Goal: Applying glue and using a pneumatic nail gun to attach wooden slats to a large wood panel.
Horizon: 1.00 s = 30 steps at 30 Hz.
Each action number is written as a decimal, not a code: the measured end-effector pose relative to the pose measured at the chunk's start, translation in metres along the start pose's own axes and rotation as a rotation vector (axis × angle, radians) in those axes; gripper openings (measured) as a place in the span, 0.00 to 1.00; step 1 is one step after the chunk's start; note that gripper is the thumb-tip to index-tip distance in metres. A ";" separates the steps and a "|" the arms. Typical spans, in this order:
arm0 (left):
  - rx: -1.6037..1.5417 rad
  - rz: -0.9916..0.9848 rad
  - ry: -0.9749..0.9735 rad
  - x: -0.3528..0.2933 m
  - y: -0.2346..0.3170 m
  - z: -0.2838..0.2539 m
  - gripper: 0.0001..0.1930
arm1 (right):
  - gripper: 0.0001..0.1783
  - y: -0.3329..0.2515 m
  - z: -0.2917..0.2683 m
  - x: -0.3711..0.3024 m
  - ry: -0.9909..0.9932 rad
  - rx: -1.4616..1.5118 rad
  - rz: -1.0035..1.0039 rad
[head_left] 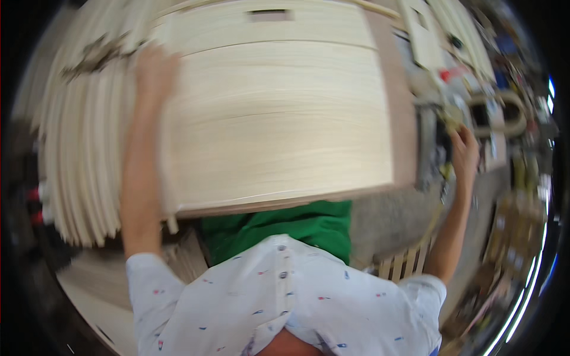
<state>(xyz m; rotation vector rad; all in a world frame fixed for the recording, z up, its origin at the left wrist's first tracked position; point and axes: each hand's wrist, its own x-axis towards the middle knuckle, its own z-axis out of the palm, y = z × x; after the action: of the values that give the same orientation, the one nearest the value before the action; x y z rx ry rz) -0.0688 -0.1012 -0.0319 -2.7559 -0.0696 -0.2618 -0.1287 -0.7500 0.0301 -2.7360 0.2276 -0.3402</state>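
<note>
Workshop: blurred clutter — stacked slats (83,154) at left.
Left hand (155,74): fingers clamped on board (279,124) edge.
Right hand (465,155): fingers' state — cannot tell.

We see one large pale wood panel (279,124), light cream with fine horizontal grain, broad face toward us, filling the upper middle of the view and motion-blurred. Its lower edge runs roughly level above the green cloth, a plain brown edge band shows down its right side, and a small rectangular slot sits near its top. Our left hand (155,74) grips its upper left corner; our right hand (465,155) sits just off its right edge, contact unclear.
</note>
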 end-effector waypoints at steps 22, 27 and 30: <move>-0.581 -0.463 0.072 -0.002 -0.020 0.024 0.27 | 0.18 0.039 -0.014 0.032 -0.329 0.299 0.386; -0.633 -0.404 0.041 0.004 -0.019 0.020 0.28 | 0.12 -0.060 -0.045 0.011 -0.201 0.306 0.401; -0.559 -0.373 0.104 0.000 -0.019 0.020 0.27 | 0.14 -0.137 -0.054 0.015 -0.197 0.303 0.188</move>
<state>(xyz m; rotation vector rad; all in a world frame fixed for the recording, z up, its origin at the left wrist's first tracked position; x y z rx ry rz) -0.0673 -0.0758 -0.0433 -3.2576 -0.5662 -0.6020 -0.1129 -0.6461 0.1339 -2.4053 0.3458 -0.0463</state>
